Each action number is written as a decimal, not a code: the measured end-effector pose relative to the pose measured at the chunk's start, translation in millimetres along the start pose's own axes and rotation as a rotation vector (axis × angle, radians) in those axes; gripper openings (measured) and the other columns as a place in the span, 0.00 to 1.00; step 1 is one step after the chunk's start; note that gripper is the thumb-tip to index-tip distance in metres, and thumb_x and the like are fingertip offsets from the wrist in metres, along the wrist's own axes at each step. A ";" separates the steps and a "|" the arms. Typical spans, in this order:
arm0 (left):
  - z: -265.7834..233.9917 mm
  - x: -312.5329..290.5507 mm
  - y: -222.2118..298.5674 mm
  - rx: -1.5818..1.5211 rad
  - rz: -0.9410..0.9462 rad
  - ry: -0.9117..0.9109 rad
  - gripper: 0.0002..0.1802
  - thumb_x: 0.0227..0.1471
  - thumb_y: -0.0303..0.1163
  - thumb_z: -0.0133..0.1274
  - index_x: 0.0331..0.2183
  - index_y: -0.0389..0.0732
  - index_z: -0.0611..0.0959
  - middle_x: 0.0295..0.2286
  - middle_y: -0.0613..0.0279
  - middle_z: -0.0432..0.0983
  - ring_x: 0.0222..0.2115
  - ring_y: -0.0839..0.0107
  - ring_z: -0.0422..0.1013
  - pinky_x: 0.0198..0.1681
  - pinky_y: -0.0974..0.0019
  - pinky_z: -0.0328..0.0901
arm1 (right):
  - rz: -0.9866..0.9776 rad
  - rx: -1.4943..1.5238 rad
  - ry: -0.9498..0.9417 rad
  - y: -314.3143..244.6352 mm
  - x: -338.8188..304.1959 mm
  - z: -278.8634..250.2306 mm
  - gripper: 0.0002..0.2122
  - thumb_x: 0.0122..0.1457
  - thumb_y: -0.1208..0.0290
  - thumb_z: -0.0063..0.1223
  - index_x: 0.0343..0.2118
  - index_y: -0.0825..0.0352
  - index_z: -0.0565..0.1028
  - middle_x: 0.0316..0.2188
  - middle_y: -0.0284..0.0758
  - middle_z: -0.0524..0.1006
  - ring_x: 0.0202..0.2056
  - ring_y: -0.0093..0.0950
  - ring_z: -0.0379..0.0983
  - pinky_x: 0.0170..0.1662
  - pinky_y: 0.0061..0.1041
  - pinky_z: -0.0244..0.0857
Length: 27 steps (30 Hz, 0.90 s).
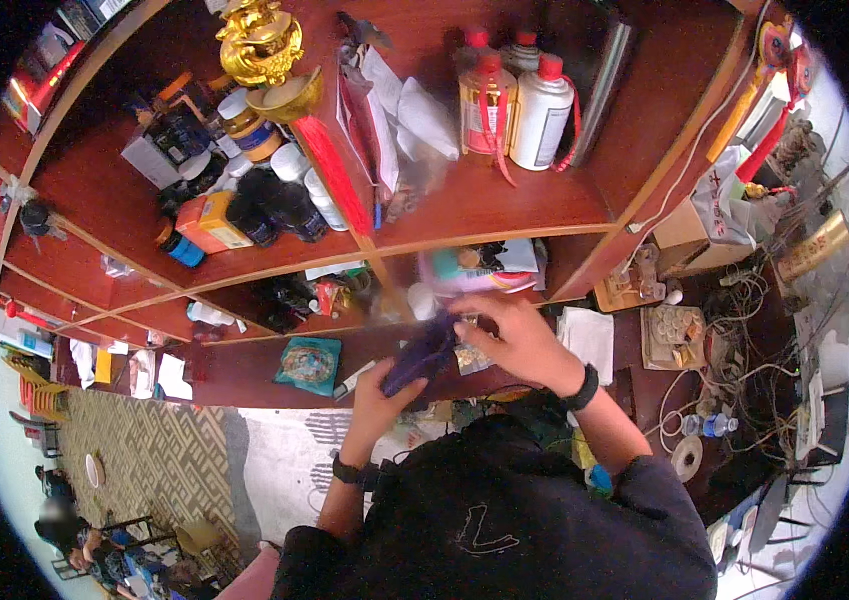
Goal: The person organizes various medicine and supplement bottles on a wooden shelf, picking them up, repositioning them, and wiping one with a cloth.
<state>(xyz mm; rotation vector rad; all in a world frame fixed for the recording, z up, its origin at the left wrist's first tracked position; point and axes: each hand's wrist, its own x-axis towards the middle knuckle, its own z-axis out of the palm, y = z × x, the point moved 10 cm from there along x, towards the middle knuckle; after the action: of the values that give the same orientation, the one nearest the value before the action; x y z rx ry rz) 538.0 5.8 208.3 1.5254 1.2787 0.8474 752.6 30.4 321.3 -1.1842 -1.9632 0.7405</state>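
Note:
A dark purple, soft-looking cloth (419, 358) is held in front of the shelf's lower ledge, slightly blurred. My left hand (381, 405) grips its lower end, thumb and fingers closed around it. At its upper end, my right hand (517, 338) has bent fingers pinched close to the cloth; the exact contact is partly hidden. Just past the cloth, a small white cylindrical object (423, 300) stands by the shelf divider. A teal packet (309, 366) lies on the ledge left of my left hand. Right of my right hand rests a stack of white paper or tissues (587, 340).
The reddish-brown wooden shelf (505, 222) holds white and gold bottles with red caps (543, 115), jars and boxes (215, 220), and a gold ornament (263, 45) with a red tassel. Tangled cables (745, 300), a tape roll (687, 458) and a cardboard box (680, 238) sit at right. People are at far left.

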 end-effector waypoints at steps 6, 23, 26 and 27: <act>-12.6 -34.4 -23.7 -0.480 -0.179 0.253 0.16 0.57 0.27 0.63 0.47 0.35 0.83 0.37 0.69 0.82 0.36 0.80 0.75 0.42 0.72 0.69 | -0.342 -0.346 0.283 -38.4 90.1 -32.2 0.13 0.58 0.69 0.60 0.44 0.67 0.79 0.48 0.44 0.76 0.49 0.46 0.73 0.51 0.43 0.70; 24.7 -33.1 -32.6 -1.399 -0.218 0.147 0.28 0.69 0.46 0.46 0.63 0.41 0.73 0.59 0.52 0.73 0.60 0.52 0.69 0.66 0.44 0.61 | -0.454 -0.459 0.144 -34.9 133.2 -10.9 0.11 0.54 0.67 0.66 0.37 0.65 0.78 0.41 0.38 0.76 0.47 0.40 0.71 0.50 0.43 0.67; 18.2 -23.4 2.3 -1.488 -0.141 0.102 0.29 0.70 0.49 0.43 0.62 0.40 0.74 0.59 0.52 0.73 0.60 0.51 0.69 0.66 0.43 0.61 | -0.378 -0.096 0.191 -48.1 92.1 -14.8 0.10 0.54 0.69 0.69 0.35 0.65 0.78 0.30 0.36 0.76 0.35 0.40 0.73 0.46 0.37 0.68; 16.7 -21.5 16.0 -1.537 -0.119 0.056 0.29 0.70 0.49 0.42 0.62 0.41 0.74 0.60 0.52 0.72 0.60 0.51 0.69 0.66 0.43 0.62 | -0.265 0.042 0.198 -49.2 76.8 -12.4 0.12 0.52 0.72 0.72 0.35 0.65 0.77 0.30 0.34 0.75 0.33 0.33 0.74 0.40 0.30 0.69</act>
<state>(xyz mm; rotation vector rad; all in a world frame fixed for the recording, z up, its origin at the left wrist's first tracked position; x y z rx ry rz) 553.9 -19.0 219.3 0.1802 0.3884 1.3009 713.7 80.8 387.7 -0.9117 -1.8808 0.5048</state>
